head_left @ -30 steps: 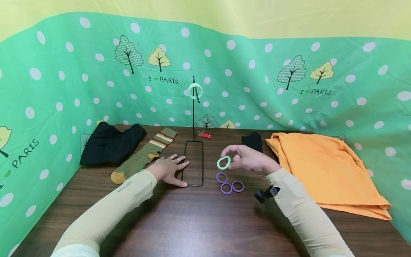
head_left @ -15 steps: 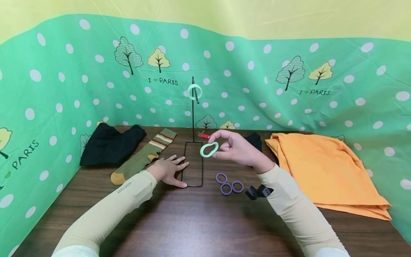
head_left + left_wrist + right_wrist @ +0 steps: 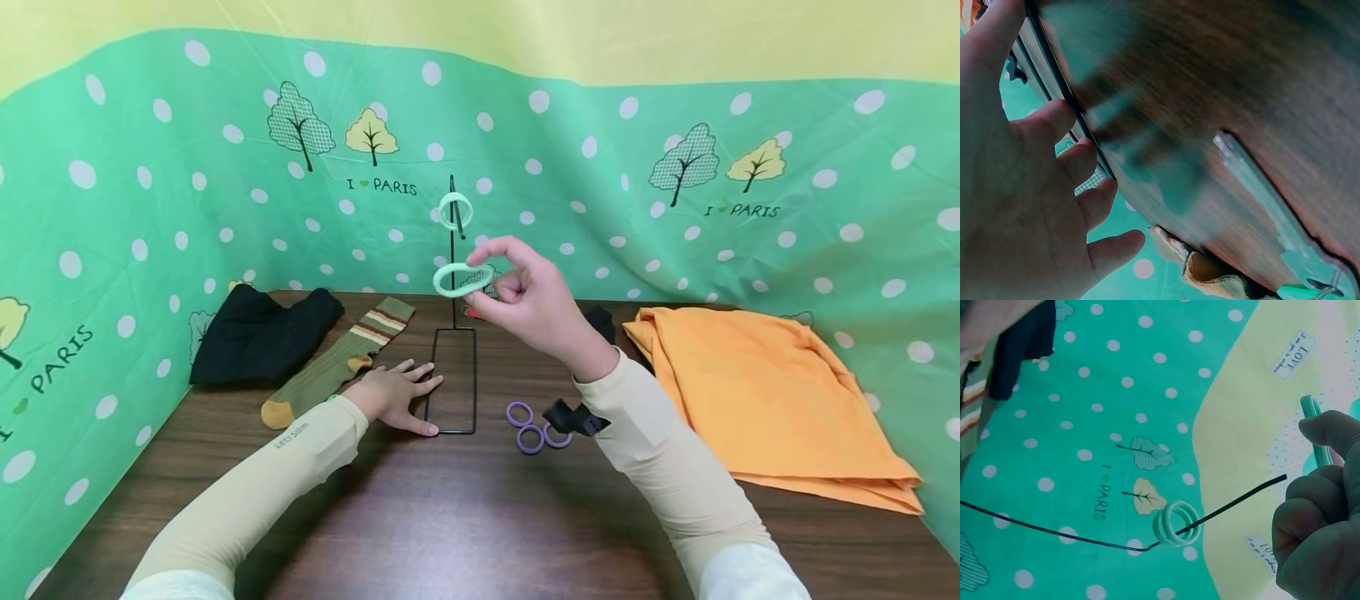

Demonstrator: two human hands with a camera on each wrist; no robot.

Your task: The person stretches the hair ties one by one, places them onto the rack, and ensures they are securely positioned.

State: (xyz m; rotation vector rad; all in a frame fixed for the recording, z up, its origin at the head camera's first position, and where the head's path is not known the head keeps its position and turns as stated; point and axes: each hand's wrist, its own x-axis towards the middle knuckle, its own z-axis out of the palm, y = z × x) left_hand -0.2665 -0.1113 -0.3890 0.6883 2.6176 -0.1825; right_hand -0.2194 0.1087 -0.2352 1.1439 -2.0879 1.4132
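Note:
My right hand [image 3: 517, 292] pinches a light green hair ring [image 3: 462, 278] in the air, just right of the black wire stand [image 3: 452, 250] and below its hook. Two more light green rings [image 3: 455, 211] hang on that hook; the right wrist view shows these hanging rings [image 3: 1177, 524] on the wire, and the held green ring [image 3: 1313, 425] edge-on above my fingers [image 3: 1319, 531]. My left hand [image 3: 393, 396] lies flat on the table, fingers [image 3: 1054, 125] touching the stand's rectangular base [image 3: 452, 382]. Three purple rings [image 3: 529, 424] lie on the table, partly behind my right wrist.
Black cloth [image 3: 258, 333] and a striped olive sock [image 3: 337, 362] lie at the back left. An orange cloth [image 3: 757, 383] covers the right side. A red key tag [image 3: 471, 312] and a small black item [image 3: 600, 321] sit behind the stand. Green dotted fabric walls surround the wooden table [image 3: 450, 517].
My right hand has lifted the green ring from just above the purple rings up and leftward, to beside the stand's upright. The left hand has stayed put.

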